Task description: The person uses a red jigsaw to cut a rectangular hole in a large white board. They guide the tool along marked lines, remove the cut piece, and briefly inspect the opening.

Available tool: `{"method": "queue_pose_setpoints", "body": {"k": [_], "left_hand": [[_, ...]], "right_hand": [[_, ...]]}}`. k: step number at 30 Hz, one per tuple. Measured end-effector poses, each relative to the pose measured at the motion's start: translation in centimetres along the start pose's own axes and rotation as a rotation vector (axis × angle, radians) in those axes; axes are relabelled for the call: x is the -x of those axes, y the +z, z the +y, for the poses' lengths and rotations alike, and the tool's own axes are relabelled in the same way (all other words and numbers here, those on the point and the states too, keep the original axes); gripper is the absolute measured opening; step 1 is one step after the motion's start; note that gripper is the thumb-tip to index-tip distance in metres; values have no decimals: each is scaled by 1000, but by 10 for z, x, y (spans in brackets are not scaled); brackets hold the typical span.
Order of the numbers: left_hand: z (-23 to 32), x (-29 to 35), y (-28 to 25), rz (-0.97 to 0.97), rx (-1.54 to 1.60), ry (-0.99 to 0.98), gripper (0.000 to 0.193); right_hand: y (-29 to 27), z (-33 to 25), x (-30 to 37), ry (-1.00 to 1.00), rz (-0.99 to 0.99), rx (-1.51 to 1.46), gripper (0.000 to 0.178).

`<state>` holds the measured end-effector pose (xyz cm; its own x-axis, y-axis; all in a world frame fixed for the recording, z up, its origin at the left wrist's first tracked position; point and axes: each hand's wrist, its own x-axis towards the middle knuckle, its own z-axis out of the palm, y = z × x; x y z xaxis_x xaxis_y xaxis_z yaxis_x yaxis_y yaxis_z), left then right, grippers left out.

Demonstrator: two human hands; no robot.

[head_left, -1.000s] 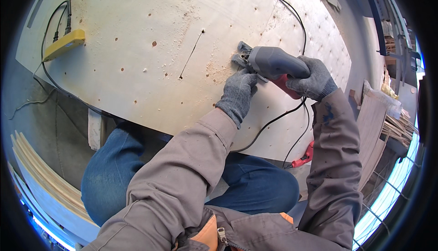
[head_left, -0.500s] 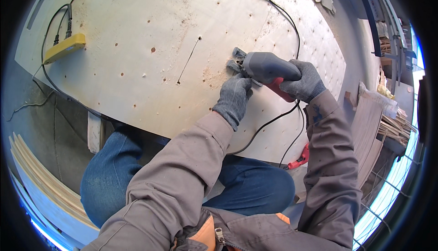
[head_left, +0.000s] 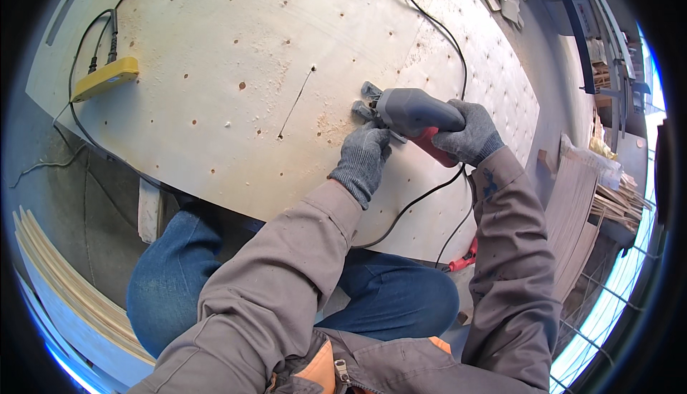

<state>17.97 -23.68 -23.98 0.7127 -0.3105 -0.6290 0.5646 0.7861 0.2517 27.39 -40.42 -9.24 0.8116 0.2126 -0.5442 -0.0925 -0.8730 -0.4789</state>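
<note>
A grey and red jigsaw point(head_left: 415, 110) rests with its base on a pale plywood sheet point(head_left: 193, 100) pierced by many small holes. My gloved right hand point(head_left: 470, 131) is wrapped round the rear handle of the jigsaw. At its front my gloved left hand point(head_left: 362, 154) has curled fingers gripping the edge of the base; the fingertips are partly hidden. The blade cannot be made out. To the left of the tool a thin straight cut point(head_left: 297, 103) runs between two holes. Sawdust point(head_left: 333, 128) lies between the cut and the jigsaw.
A yellow power strip point(head_left: 105, 79) with plugged-in cords sits on the sheet's left side. A black cable point(head_left: 438, 25) crosses the sheet at right. By my knee lies a red tool point(head_left: 464, 256). Stacked boards point(head_left: 68, 279) stand lower left; wood offcuts point(head_left: 503, 0) lie at upper right.
The view has shifted a little, so the sheet appears slightly lower. The jigsaw and both hands sit marginally farther left; their grips look the same.
</note>
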Motion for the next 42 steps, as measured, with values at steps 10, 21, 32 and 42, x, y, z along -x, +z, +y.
{"method": "queue_pose_setpoints", "body": {"k": [10,21,32,42], "left_hand": [[4,9,-6,1,-546,297,27],[15,6,-5,13,-82,53,27],[18,4,-6,10,-21,17,29],[28,12,-2,52,20,21,29]], "right_hand": [[3,-5,-5,-21,-7,-19,35],[3,-15,-9,23,5,-7,48],[6,-26,-9,-21,27,-5,36],[8,-36,-10,-29,37,15,37]]}}
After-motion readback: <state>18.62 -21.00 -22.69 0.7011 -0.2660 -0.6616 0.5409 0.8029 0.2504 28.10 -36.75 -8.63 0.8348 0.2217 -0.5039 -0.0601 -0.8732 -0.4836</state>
